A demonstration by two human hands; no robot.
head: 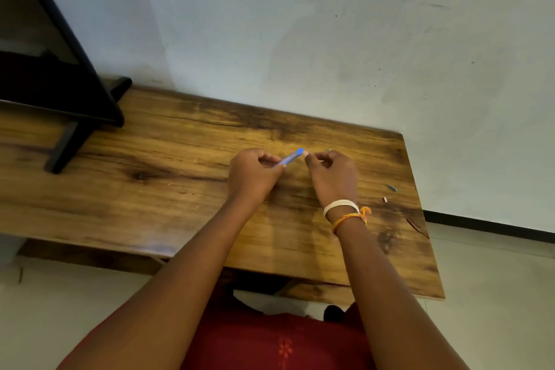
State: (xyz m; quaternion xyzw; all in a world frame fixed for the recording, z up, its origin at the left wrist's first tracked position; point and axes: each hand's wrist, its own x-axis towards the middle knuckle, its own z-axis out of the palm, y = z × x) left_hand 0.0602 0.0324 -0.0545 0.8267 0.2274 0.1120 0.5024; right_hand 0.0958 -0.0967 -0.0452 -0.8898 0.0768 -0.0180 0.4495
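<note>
A thin blue pen-like stick (289, 157) slants up to the right above the wooden table (168, 177). My left hand (253, 176) grips its lower end with curled fingers. My right hand (332, 176) has its fingers curled, and one fingertip touches the stick's upper blue tip. A small teal bit shows just beyond the right hand's knuckles; whether the hand holds it is unclear. White and orange threads circle my right wrist.
A black monitor with its stand (75, 117) occupies the table's far left. A small greenish piece (391, 188) and a tiny white piece (385, 199) lie near the right edge. The wall runs close behind the table.
</note>
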